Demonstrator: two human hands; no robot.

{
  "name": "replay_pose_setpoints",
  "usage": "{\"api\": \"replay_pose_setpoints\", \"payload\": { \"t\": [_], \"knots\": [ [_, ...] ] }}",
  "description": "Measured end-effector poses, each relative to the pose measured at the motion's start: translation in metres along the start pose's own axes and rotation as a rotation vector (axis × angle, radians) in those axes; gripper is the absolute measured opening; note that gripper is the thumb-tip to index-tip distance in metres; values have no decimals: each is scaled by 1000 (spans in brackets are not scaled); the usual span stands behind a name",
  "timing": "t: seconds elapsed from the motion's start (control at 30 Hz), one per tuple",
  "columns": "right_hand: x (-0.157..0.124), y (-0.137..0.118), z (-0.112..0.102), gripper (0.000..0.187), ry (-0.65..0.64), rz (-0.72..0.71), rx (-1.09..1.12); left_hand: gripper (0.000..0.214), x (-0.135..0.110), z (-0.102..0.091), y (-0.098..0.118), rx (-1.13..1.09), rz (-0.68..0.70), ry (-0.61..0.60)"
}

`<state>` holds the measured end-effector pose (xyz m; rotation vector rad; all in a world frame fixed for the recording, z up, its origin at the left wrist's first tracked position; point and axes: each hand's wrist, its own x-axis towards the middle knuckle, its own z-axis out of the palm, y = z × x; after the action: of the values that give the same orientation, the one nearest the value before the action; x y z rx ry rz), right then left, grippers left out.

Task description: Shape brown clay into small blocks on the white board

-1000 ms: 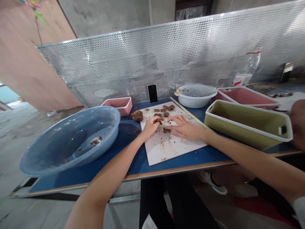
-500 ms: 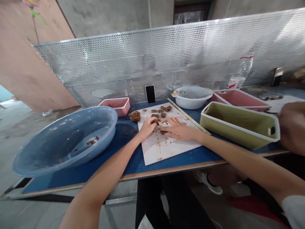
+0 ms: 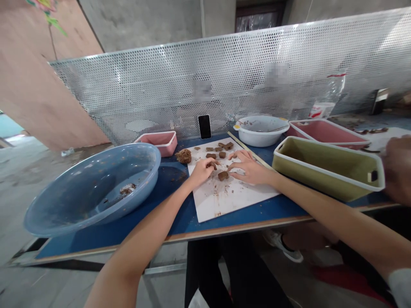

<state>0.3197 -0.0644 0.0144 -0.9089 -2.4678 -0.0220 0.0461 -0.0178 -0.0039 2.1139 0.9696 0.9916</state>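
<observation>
A white board [image 3: 208,205] lies on the blue table with several brown clay pieces and crumbs on it. My left hand [image 3: 201,172] rests at the board's left side, its fingers curled round a small dark piece of clay [image 3: 212,165], partly hidden by them. My right hand [image 3: 246,168] is over the board's right side, fingers spread and nothing visible in them. Its fingertips are close to a short clay block [image 3: 223,176]; I cannot tell whether they touch. Behind both hands sit more clay pieces [image 3: 211,155]. A rough clay lump [image 3: 183,156] is at the board's left edge.
A large blue basin [image 3: 144,147] stands at left, a small pink tub [image 3: 167,150] behind it. A phone [image 3: 204,127] leans on the perforated screen. To the right are a pale stick [image 3: 237,140], a white bowl [image 3: 260,139], a green planter [image 3: 327,177] and another person's arm [image 3: 398,171].
My right hand has drawn back to the right and its fingers have spread, uncovering the clay block. My left hand stays nearly in place. The whole view has shifted slightly.
</observation>
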Motion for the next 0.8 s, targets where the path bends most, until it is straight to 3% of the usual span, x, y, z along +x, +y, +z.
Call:
{"api": "replay_pose_setpoints", "payload": {
  "t": [0.3,0.8],
  "knots": [
    [-1,-4,-5,34,-27,-64,52,38,-6,-2,16,70,64,-75],
    [-1,-7,-4,42,-81,-13,23,35,-10,0,23,81,61,-102]
  ]
}}
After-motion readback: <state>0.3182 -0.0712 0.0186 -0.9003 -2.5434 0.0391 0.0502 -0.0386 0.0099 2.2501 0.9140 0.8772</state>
